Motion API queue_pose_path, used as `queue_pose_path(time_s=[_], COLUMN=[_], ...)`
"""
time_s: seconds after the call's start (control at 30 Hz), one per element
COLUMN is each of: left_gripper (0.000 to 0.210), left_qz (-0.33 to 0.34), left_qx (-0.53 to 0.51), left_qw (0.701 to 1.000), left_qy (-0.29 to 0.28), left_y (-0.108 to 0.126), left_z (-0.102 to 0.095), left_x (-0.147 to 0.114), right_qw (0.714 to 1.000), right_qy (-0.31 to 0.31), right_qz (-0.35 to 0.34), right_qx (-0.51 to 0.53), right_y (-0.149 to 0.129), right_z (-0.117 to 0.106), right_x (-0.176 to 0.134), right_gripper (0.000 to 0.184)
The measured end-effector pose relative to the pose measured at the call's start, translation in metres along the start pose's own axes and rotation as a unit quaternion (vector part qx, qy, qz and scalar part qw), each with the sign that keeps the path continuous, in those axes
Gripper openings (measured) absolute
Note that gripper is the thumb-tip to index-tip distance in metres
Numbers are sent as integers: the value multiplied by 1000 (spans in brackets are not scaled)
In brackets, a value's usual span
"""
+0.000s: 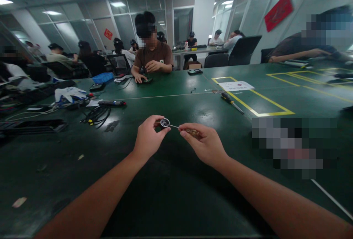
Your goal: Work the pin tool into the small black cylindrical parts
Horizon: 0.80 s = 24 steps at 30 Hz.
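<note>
Between the thumb and fingers of my left hand point(150, 136) is a small round part point(164, 122) with a pale ring and a dark inside. My right hand point(205, 141) is closed around the amber-coloured handle of a small screwdriver point(192, 131). Its thin metal shaft points left and reaches the round part's right rim. Whether the tip sits inside the part or only touches its edge, I cannot tell. Both hands are held above the green table point(176, 202), near its middle.
A larger black-and-yellow screwdriver point(230, 101) lies beyond my right hand, near a white sheet point(236, 86) and yellow tape outlines. Coiled black cables point(96, 116), white gloves point(70, 95) and a blue tray point(103, 77) are at left. A person point(153, 53) works opposite.
</note>
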<state>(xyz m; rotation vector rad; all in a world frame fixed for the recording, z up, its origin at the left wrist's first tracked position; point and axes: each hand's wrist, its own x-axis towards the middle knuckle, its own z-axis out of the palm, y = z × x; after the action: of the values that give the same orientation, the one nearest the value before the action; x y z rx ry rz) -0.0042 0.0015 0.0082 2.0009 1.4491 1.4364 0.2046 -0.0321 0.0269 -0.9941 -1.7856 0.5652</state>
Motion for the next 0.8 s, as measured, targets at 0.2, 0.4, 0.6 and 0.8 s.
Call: queue_pose_path(time_s=[0.2, 0.4, 0.6, 0.8], left_gripper=[34, 36, 36, 34], left_qz=[8, 4, 10, 55], left_qx=[15, 2, 20, 52], left_qw=[1000, 1000, 1000, 997], left_qy=[2, -1, -8, -17], left_y=[3, 3, 6, 8], left_z=[-2, 1, -1, -2], left_x=[0, -1, -1, -2], right_qw=[1000, 1000, 1000, 1000], right_qy=[3, 13, 20, 3], right_qz=[-17, -19, -15, -21], right_qx=[-5, -2, -19, -22], right_y=[-2, -2, -2, -3], right_z=[-1, -1, -5, -2], right_x=[0, 0, 1, 1], right_gripper=[14, 15, 14, 14])
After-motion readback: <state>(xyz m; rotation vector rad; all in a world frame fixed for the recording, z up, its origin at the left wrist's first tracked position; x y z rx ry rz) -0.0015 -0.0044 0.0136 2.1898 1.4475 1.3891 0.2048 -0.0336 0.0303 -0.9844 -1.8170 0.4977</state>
